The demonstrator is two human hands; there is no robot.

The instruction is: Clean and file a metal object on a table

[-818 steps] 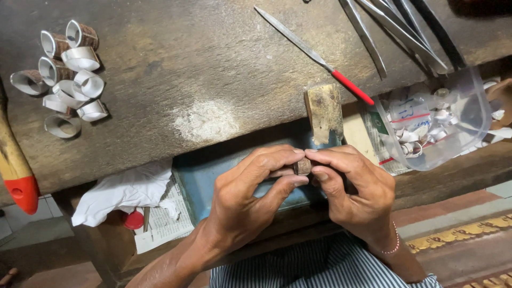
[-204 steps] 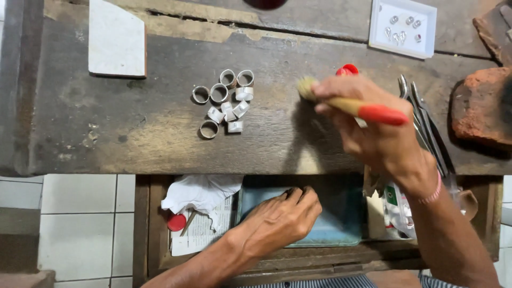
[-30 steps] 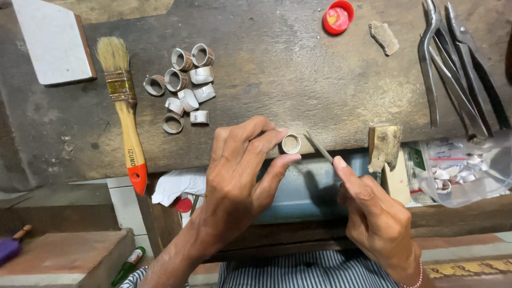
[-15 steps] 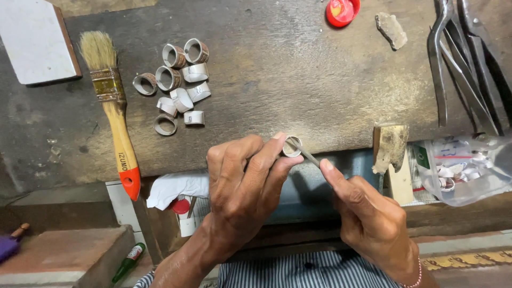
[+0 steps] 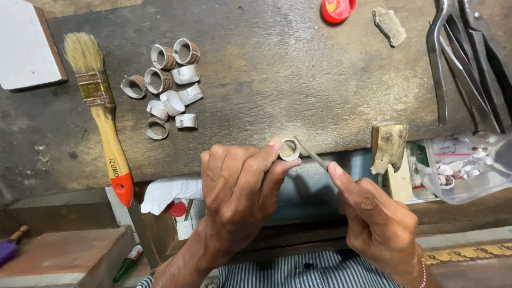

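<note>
My left hand (image 5: 237, 194) pinches a small silver ring (image 5: 289, 150) between thumb and fingertips, just at the front edge of the worn wooden bench (image 5: 277, 74). My right hand (image 5: 373, 218) grips a thin metal file (image 5: 312, 154) whose tip rests against the ring's rim. A cluster of several similar silver rings (image 5: 168, 85) lies on the bench at upper left, beyond my left hand.
A paintbrush (image 5: 104, 117) with an orange-tipped wooden handle lies left of the rings. A white slab (image 5: 26, 48) is at far left. Pliers and tongs (image 5: 464, 64) lie at the right, with a clear plastic tub (image 5: 464, 168), a wooden peg (image 5: 388, 146), a red cap (image 5: 337, 8) and a stone chip (image 5: 390, 25).
The hands have stayed at the bench edge with ring and file together; the file has shifted slightly against the ring. The view has drifted a little.
</note>
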